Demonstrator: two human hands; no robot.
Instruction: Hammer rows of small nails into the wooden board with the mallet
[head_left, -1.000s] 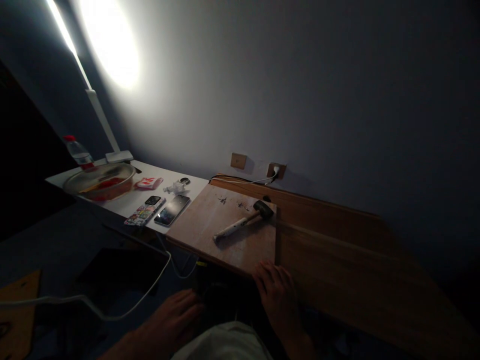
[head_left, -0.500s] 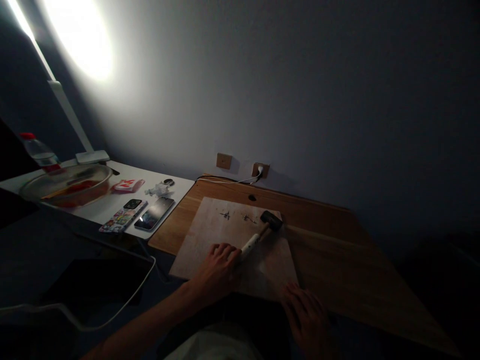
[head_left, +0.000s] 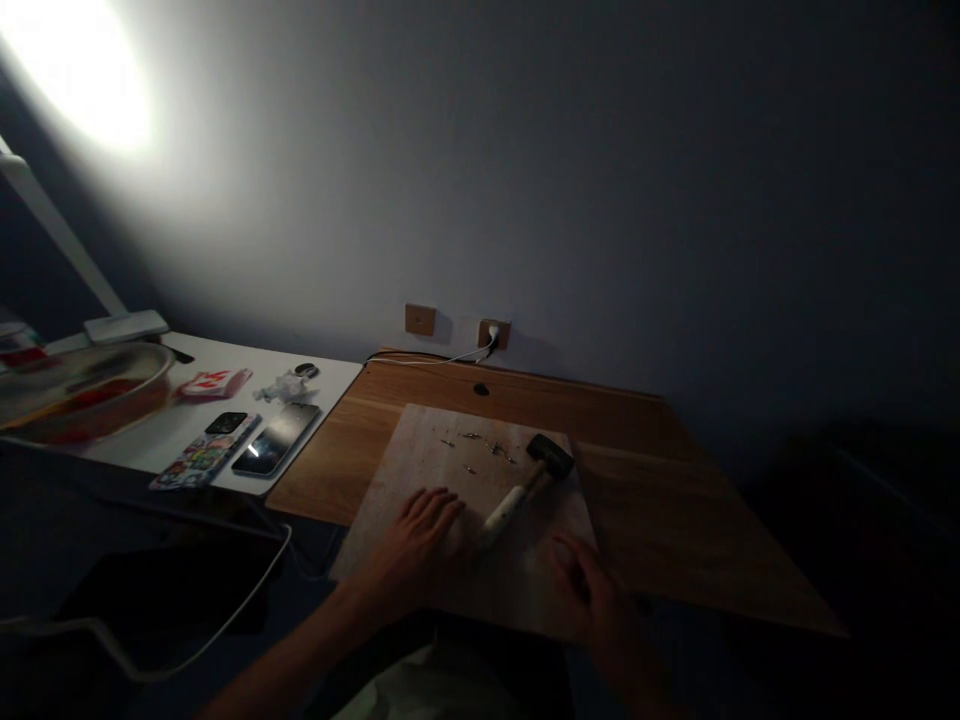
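Note:
A rubber mallet (head_left: 525, 490) with a black head and a pale, worn handle lies on a plywood board (head_left: 450, 440), its head toward the far right corner. My left hand (head_left: 416, 545) rests on the board with the fingers apart, just left of the handle's end and apparently not gripping it. My right hand (head_left: 589, 590) is open, with spread fingers, over the board's near right corner and holds nothing. Several small metal pieces (head_left: 480, 445) are scattered on the board beyond my left hand.
The board sits on a wooden desk (head_left: 697, 530). To the left, a white table (head_left: 180, 430) holds a glass dish, several phones and crumpled paper. A white cable (head_left: 442, 359) runs along the wall to a socket (head_left: 493, 334). A bright lamp shines at upper left.
The view has swung left and down. My left hand has come onto the board beside the mallet, whose handle now points nearer to me. My right hand has moved onto the board's near right corner.

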